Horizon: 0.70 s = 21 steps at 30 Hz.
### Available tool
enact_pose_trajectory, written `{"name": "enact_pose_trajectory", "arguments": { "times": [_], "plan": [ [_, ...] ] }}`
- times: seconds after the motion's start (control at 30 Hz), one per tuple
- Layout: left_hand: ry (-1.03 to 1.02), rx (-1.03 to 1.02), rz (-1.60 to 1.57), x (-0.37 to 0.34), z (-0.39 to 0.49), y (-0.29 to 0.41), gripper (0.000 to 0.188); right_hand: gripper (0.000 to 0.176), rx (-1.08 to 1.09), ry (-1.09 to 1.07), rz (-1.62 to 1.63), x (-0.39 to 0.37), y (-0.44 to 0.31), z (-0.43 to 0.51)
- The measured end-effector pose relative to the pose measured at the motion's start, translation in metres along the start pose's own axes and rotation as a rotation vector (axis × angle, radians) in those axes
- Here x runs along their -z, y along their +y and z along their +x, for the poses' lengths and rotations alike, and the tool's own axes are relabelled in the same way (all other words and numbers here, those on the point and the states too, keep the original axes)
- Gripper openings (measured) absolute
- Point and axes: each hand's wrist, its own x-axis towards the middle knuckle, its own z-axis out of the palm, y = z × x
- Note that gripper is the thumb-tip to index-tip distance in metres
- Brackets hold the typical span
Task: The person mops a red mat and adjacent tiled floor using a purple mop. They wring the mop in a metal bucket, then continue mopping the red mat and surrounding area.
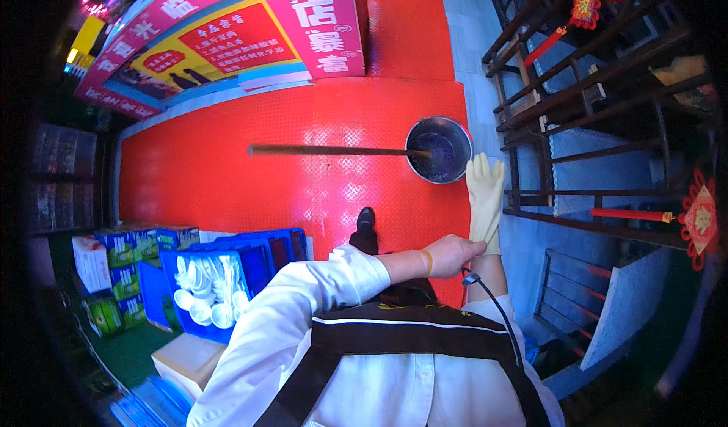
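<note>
My bare left hand (458, 256) pinches the cuff of a pale yellow rubber glove (484, 199) at my right wrist. Inside that glove, my right hand (485, 185) points away from me with its fingers extended and somewhat spread, holding nothing. Just left of the glove's fingertips is a round metal bucket (413, 165) on the red floor, with dark, purplish contents. A long wooden handle (330, 150) leans out of it towards the left; whatever is at its lower end is hidden in the bucket. A black cord (500, 307) runs past my right forearm.
Red tread-plate flooring (256, 194) lies ahead. A pink signboard (335, 40) bearing writing stands at the far left. Dark metal racks (597, 142) with red hanging ornaments (700, 219) line the right. Blue crates (261, 256), one with white bowls (210, 296), and several cartons (122, 279) are on the left.
</note>
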Motion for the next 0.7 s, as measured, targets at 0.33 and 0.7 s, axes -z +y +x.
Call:
{"name": "enact_pose_trajectory", "arguments": {
  "times": [0.33, 0.7],
  "plan": [
    [-0.271, -0.069, -0.150, 0.026, 0.031, -0.021, 0.026, 0.071, -0.046, 0.639, 0.648, -0.001, -0.035, -0.001],
    [-0.454, 0.400, 0.455, 0.060, 0.054, -0.224, 0.017, 0.035, -0.488, 0.951, 0.462, 0.049, 0.051, 0.022]
  ]
}}
